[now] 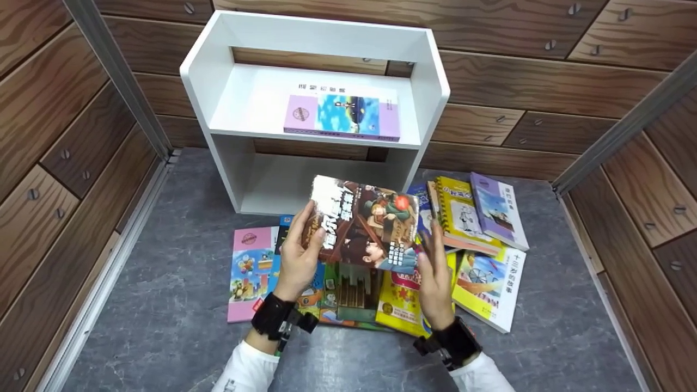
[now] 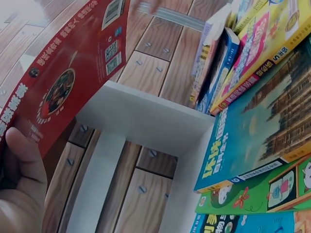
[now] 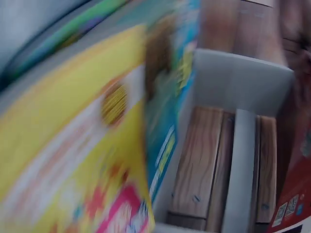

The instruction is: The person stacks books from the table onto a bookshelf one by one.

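Note:
My left hand point(image 1: 299, 261) grips a brown picture-covered book point(image 1: 375, 228) by its left edge, thumb on the cover. The book is held up in front of the white shelf, above books on the floor. Seen from the left wrist, its red back cover point(image 2: 73, 63) carries a barcode and a round picture, and the curled left hand point(image 2: 22, 189) is at its edge. My right hand point(image 1: 435, 277) is beside the book's right edge with fingers extended; whether they touch it is unclear. The right wrist view is blurred and shows part of the red back cover point(image 3: 299, 179).
A white two-tier shelf point(image 1: 223, 87) stands behind, with a purple-edged book point(image 1: 340, 117) lying on its upper tier. On the floor are a pink book point(image 1: 248, 275), a yellow book point(image 1: 403, 307), a white-and-yellow book point(image 1: 490, 286), a spiral-edged yellow book point(image 1: 465, 209) and a purple book point(image 1: 501, 209).

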Motion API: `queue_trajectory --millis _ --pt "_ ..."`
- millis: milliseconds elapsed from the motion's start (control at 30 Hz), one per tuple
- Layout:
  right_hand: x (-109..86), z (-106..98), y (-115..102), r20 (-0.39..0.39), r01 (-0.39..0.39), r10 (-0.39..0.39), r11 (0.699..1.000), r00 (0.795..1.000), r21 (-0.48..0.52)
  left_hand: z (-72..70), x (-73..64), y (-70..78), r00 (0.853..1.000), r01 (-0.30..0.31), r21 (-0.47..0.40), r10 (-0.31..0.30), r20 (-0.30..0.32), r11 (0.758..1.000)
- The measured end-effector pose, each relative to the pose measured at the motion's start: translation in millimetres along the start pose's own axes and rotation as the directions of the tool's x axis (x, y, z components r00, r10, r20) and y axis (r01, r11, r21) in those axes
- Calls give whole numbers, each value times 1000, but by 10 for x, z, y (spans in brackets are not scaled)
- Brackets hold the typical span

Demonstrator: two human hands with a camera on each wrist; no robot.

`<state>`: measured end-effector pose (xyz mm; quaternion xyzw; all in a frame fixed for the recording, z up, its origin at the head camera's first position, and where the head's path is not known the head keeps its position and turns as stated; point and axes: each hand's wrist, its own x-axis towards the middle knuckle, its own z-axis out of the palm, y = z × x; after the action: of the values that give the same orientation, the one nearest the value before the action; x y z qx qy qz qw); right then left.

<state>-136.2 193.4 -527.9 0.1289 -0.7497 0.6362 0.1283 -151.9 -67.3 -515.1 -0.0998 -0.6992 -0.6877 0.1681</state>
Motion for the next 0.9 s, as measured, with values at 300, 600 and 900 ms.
queue_trajectory --millis 300,600,900 --pt "126 140 47 -13 -287 291 947 957 143 13 -16 -72 999 49 -6 -49 4 999" --pt "129 362 232 -47 -349 362 920 931 177 4 -28 -212 992 122 -20 -122 -29 992" --pt "320 479 439 -3 -336 337 939 941 68 -57 59 -432 976 217 186 -206 -73 958"
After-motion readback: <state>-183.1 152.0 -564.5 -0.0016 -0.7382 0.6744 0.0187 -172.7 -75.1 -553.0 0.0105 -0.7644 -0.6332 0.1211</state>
